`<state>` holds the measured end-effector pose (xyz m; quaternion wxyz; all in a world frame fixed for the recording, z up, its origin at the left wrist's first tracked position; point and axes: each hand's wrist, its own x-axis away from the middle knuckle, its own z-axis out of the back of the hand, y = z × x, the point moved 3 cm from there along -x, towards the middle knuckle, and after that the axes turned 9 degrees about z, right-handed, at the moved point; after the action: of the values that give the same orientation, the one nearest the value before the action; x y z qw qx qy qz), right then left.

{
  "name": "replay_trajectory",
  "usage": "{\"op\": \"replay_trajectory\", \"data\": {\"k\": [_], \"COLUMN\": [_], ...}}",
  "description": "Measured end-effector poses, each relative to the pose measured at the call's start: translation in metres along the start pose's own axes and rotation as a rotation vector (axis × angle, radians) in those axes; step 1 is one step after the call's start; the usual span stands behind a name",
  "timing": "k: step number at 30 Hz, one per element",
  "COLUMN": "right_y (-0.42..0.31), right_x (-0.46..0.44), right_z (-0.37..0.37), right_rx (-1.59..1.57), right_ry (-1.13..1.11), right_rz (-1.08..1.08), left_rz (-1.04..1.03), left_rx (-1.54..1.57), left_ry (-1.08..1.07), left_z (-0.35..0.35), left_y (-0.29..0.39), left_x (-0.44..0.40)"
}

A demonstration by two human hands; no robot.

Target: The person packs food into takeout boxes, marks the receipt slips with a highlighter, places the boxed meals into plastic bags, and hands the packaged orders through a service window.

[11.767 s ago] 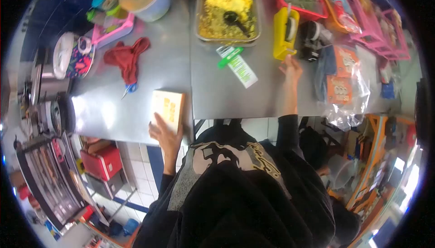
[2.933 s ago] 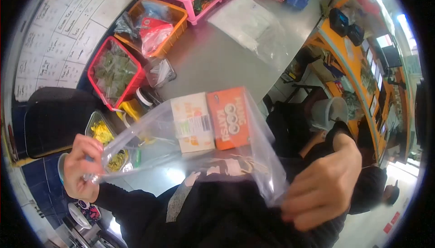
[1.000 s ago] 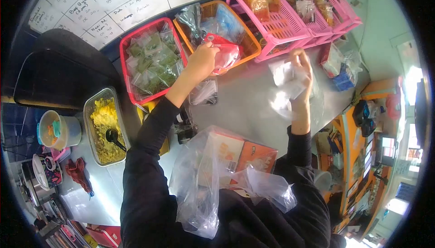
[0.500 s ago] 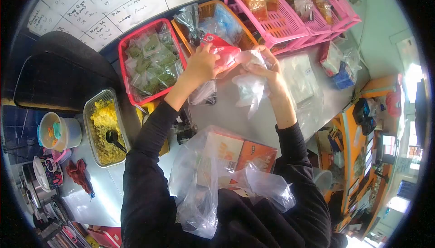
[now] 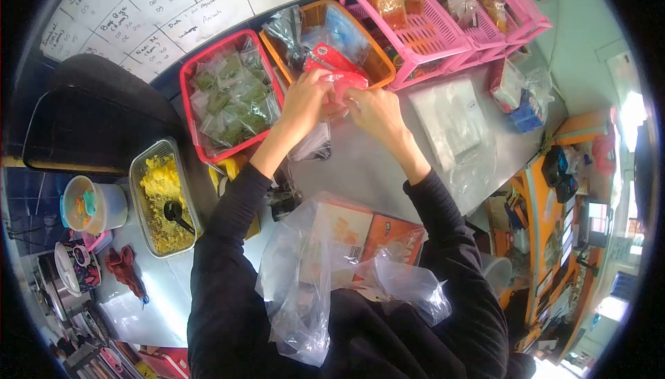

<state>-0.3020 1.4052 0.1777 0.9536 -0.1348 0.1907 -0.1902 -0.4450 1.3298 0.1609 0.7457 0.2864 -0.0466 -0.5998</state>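
A red plastic packet [image 5: 341, 82] is held at the front edge of the orange basket [image 5: 386, 67]. My left hand [image 5: 306, 105] is closed on its left side. My right hand [image 5: 377, 112] pinches at its right side, fingertips close to the left ones. What is inside the packet is hidden. Below my hands, on the counter, stands an orange and white box [image 5: 395, 237] in a clear plastic bag [image 5: 298, 296], near my body. Left of my left hand, a red basket [image 5: 197, 140] holds several small clear bags of green flakes.
A tray of yellow food [image 5: 163, 171] with a black scoop is at left, near a round tub [image 5: 107, 206]. Pink baskets [image 5: 429, 43] with packets stand at the back right. A stack of clear plastic bags [image 5: 450, 119] lies on the right of the counter.
The white, thin crumpled material in my right hand is no longer visible. My right hand has moved left to the red packet, while my left hand keeps its hold.
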Motion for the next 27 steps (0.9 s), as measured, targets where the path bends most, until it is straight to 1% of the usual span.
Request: {"op": "replay_trajectory", "data": {"k": [2, 4, 5, 7, 9, 11, 12, 13, 15, 16, 17, 18, 19, 20, 21, 22, 24, 27], "right_y": [0.002, -0.006, -0.008, -0.011, -0.003, 0.014, 0.027, 0.039, 0.046, 0.041, 0.035, 0.019, 0.006, 0.003, 0.002, -0.002, -0.009, -0.004], "right_x": [0.000, 0.009, 0.015, 0.024, 0.035, 0.057, 0.072, 0.068, 0.065, 0.062, 0.057, 0.046, 0.036, 0.029, 0.022, 0.014, 0.001, -0.003], "right_z": [-0.003, 0.011, 0.019, 0.043, 0.064, 0.073, 0.075, 0.082, 0.090, 0.089, 0.089, 0.083, 0.077, 0.060, 0.040, 0.031, 0.013, 0.005], "right_rx": [-0.003, -0.316, -0.316, -0.561, -0.611, -1.297, -1.372, -1.650, -1.531, -1.152, -0.777, -0.587, -0.396, -0.429, -0.343, -0.342, -0.039, -0.027], "right_ry": [-0.007, 0.255, 0.251, 0.306, 0.474, 0.730, 0.848, 0.657, 0.454, 0.468, 0.457, 0.415, 0.369, 0.238, 0.247, 0.252, 0.010, 0.031], "right_rz": [0.031, 0.128, 0.128, 0.095, 0.322, -0.051, -0.308, -0.045, -0.007, -0.079, -0.174, -0.057, 0.056, -0.005, 0.080, 0.078, 0.079, 0.080], "left_rz": [-0.002, 0.000, -0.009, -0.016, -0.032, 0.006, 0.040, 0.038, 0.034, 0.029, -0.002, -0.033, -0.037, -0.021, -0.004, -0.009, -0.052, -0.064], "left_rx": [-0.002, 0.003, -0.021, -0.044, -0.071, -0.086, -0.102, -0.100, -0.005, -0.005, 0.050, 0.106, 0.106, 0.111, 0.116, 0.115, 0.077, 0.154], "left_ry": [0.013, 0.023, 0.009, -0.002, -0.037, -0.067, -0.095, -0.096, -0.055, -0.055, 0.032, 0.118, 0.114, 0.129, 0.144, 0.142, 0.161, 0.130], "left_z": [-0.001, -0.003, -0.005, -0.005, -0.003, -0.006, -0.008, -0.007, -0.002, -0.003, 0.000, 0.002, 0.001, 0.001, 0.001, 0.000, 0.003, 0.004], "left_y": [0.000, -0.003, -0.004, -0.005, -0.006, -0.009, -0.010, -0.008, -0.005, -0.004, -0.002, 0.000, 0.000, 0.001, 0.001, 0.002, 0.004, 0.005], "left_x": [0.001, 0.003, 0.003, 0.003, 0.006, 0.005, 0.004, 0.004, 0.006, 0.006, 0.006, 0.006, 0.006, 0.005, 0.005, 0.004, 0.004, 0.005]}}
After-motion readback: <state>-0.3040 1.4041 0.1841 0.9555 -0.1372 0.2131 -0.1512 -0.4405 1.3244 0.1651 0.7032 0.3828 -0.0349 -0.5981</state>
